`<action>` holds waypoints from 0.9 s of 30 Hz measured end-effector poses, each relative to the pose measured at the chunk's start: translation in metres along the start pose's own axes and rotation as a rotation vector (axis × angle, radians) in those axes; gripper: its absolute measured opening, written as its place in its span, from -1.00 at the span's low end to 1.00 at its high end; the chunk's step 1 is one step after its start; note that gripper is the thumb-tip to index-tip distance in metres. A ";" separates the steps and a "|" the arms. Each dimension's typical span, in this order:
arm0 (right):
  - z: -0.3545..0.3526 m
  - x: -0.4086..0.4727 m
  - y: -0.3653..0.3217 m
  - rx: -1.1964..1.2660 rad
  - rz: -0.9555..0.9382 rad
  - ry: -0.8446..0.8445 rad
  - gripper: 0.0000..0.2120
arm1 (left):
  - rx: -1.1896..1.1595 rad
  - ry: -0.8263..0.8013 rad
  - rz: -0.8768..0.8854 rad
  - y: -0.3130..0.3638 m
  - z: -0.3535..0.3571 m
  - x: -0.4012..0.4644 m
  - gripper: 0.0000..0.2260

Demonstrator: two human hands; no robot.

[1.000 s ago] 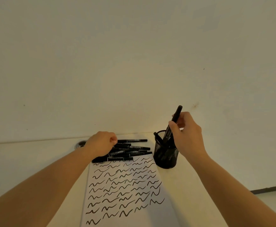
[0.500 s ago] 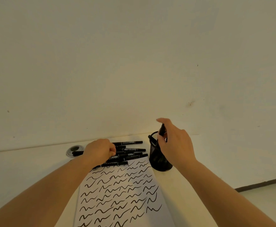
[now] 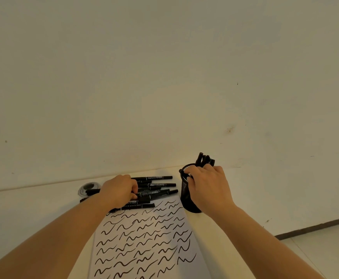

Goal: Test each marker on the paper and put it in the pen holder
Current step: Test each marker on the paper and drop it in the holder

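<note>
Black markers now stand in the mesh holder; the one the right hand carried is released, its fingers loosely curled over the rim. Left hand still grips a marker in the pile above the paper.

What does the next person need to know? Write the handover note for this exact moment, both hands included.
Left hand: fingers curled on a marker in the pile of markers lying at the far edge of the paper.
Right hand: over the pen holder, fingers at its rim; whether it grips anything is unclear.
Done: the paper is covered in rows of squiggles; several tested markers stand in the holder.
Left: test each marker in the pile, then put it in the holder.
</note>
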State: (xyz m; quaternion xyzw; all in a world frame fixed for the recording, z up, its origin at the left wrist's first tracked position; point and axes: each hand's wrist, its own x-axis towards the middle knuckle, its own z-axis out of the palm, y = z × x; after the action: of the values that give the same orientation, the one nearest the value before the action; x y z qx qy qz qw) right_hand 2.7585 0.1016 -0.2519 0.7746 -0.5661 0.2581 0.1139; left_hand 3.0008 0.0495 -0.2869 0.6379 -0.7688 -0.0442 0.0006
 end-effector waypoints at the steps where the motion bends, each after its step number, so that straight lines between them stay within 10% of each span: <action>1: 0.000 0.000 0.000 0.006 0.000 0.002 -0.75 | 0.024 0.007 0.008 0.001 0.001 0.001 -0.85; 17: -0.028 -0.020 -0.023 0.153 -0.129 0.338 -0.81 | -0.027 0.143 0.016 0.004 -0.008 -0.014 -0.86; 27: -0.007 -0.048 -0.082 1.096 0.447 -0.263 -0.89 | -0.635 0.282 0.140 0.034 -0.028 -0.108 -0.86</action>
State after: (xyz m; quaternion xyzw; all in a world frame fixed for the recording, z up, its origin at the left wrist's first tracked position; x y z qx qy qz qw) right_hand 2.8228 0.1717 -0.2623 0.6083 -0.5088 0.4320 -0.4295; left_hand 2.9893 0.1598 -0.2504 0.5514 -0.7509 -0.1926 0.3082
